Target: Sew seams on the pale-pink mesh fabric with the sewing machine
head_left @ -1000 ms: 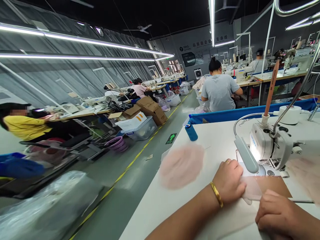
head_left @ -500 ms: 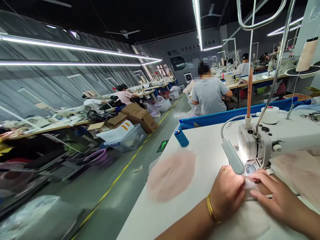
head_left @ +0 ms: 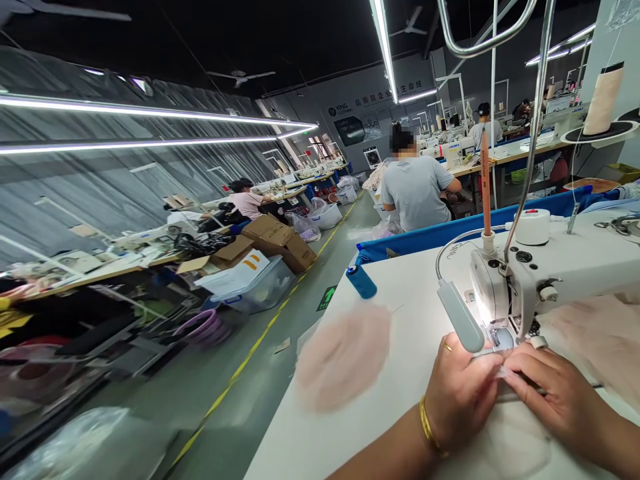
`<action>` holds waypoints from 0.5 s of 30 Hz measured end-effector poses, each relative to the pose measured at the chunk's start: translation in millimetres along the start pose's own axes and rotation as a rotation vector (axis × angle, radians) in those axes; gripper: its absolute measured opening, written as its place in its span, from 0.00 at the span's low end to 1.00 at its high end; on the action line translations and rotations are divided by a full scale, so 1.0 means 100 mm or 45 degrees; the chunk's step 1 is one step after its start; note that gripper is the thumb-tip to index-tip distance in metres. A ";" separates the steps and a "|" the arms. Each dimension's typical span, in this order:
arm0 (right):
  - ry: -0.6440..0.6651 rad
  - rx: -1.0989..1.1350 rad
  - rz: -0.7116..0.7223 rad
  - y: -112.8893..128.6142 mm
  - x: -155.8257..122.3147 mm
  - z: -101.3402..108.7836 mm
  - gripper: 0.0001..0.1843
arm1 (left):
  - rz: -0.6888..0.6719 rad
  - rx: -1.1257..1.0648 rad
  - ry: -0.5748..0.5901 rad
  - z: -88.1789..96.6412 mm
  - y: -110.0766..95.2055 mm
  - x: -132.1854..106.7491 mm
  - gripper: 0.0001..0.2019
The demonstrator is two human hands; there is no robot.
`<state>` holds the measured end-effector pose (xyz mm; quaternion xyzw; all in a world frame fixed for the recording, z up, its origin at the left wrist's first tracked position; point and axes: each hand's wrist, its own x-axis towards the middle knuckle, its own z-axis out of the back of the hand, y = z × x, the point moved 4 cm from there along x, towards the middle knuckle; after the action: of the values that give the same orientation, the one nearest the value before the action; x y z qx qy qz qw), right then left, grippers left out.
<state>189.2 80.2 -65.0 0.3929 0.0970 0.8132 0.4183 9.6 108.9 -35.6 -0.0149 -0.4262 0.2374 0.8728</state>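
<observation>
Just in front of the needle area of a white sewing machine, both hands meet on a piece of thin, pale sheer fabric. My left hand, with a ring and a gold bracelet, pinches the fabric's edge between thumb and fingers. My right hand pinches it close beside the left fingertips. Part of the fabric hangs down between the wrists, blending with the white tabletop. A grey lamp lights the presser foot and partly covers it.
Left on the table lies a round heap of pink sheer fabric, with a blue thread spool behind it. More pink fabric lies right of the machine. A pencil stands upright on the machine head. A co-worker sits ahead.
My hands have drawn together, and the right fingers have closed on the fabric beside the left ones. The view has shifted slightly.
</observation>
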 end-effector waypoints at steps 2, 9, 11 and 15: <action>0.008 0.002 -0.003 0.00 0.00 0.01 0.12 | 0.000 0.010 -0.001 0.01 0.00 0.00 0.13; 0.012 0.057 -0.064 -0.02 0.00 -0.01 0.12 | -0.014 0.049 -0.048 0.02 -0.01 -0.01 0.12; 0.022 0.083 -0.095 -0.03 -0.01 -0.03 0.12 | -0.024 0.058 -0.069 0.02 -0.02 0.00 0.12; 0.022 0.102 -0.115 -0.05 -0.04 -0.05 0.12 | -0.035 0.069 -0.082 0.03 -0.02 0.01 0.10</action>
<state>189.6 81.0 -73.2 0.3974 0.1507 0.7923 0.4377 8.3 107.4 -32.2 0.0222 -0.4478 0.2371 0.8618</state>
